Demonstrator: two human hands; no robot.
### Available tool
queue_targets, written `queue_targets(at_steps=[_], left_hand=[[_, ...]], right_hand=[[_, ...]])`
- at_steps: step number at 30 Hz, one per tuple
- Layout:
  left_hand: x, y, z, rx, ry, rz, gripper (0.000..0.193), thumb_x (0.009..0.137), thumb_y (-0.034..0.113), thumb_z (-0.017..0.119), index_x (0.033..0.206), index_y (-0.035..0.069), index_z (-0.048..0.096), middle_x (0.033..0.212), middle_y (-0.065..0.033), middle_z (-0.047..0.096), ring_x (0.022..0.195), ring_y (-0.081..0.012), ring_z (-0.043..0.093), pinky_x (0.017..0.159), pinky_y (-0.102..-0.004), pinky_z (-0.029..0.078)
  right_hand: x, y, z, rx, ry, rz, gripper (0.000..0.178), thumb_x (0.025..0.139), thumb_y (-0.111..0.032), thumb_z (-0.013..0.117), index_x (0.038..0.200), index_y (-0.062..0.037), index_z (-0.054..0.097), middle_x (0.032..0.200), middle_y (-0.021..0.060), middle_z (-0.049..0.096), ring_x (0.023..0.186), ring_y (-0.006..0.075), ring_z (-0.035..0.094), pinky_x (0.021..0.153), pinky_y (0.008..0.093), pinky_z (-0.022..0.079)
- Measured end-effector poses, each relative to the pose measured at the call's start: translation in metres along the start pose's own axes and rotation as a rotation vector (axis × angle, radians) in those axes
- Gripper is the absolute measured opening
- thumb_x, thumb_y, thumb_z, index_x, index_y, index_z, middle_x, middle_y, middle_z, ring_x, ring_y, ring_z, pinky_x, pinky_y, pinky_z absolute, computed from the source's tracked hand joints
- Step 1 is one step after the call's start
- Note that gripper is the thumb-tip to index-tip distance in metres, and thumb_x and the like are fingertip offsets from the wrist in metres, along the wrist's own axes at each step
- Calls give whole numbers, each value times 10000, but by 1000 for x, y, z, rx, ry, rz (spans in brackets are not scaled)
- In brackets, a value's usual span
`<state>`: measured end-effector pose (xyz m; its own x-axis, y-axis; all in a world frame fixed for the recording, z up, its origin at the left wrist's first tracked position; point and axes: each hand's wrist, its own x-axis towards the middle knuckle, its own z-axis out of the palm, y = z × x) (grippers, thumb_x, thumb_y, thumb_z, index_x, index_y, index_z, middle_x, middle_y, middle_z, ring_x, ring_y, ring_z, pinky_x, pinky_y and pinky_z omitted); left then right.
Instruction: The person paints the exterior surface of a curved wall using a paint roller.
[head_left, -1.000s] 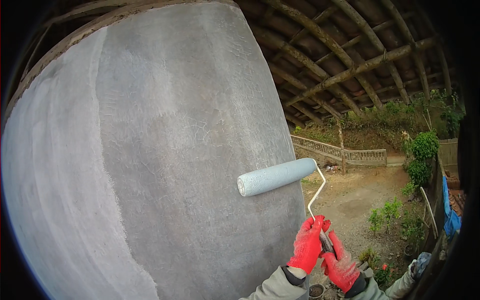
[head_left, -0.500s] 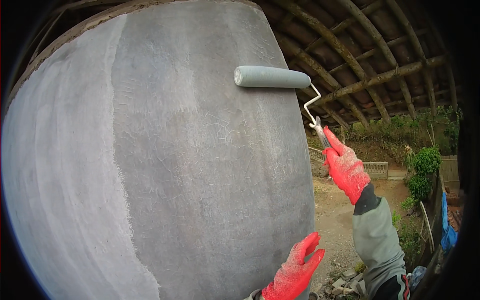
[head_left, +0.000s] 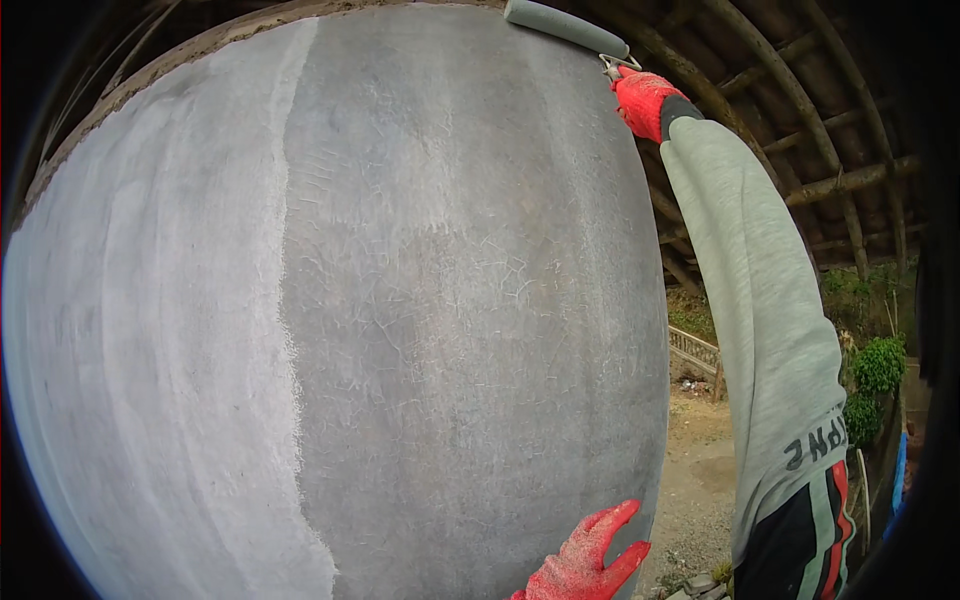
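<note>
Gripping the paint roller (head_left: pixel 567 28) in the right hand (head_left: pixel 648 100), at the frame's top, right of centre — near the upper right corner of the grey wall (head_left: pixel 450 340). Holding the left hand (head_left: pixel 583 556) spread, empty — low in the frame.

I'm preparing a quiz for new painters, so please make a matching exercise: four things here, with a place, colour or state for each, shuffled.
1. paint roller
2. left hand
3. right hand
4. wall

A. open and empty
B. lighter grey left, darker right
C. held, at the picture's top edge
D. closed, holding something

Pairs: 1-C, 2-A, 3-D, 4-B
</note>
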<state>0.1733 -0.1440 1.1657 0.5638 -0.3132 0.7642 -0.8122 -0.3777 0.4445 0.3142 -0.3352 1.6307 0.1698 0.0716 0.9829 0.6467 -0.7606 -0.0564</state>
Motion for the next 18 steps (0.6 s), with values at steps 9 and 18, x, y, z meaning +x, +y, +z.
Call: queue_targets(at_steps=[9,18], left_hand=[[-25,11,11,-59,74,52,503,851,117,679,1302,13,482,1185,-184,547,1090,-313,575,905,-357,478],[-39,15,24,-2,13,171,485,876,206,660,1291,18,494,1164,-178,550,1077,-326,558,883,-368,468]], right_hand=[[-144,4,23,218,108,269,517,893,-229,499,1409,-237,460,686,52,581,551,134,512,535,307,432],[-479,6,25,383,-247,499,608,875,-19,479,1460,-101,337,852,172,652,708,206,620,656,323,480]])
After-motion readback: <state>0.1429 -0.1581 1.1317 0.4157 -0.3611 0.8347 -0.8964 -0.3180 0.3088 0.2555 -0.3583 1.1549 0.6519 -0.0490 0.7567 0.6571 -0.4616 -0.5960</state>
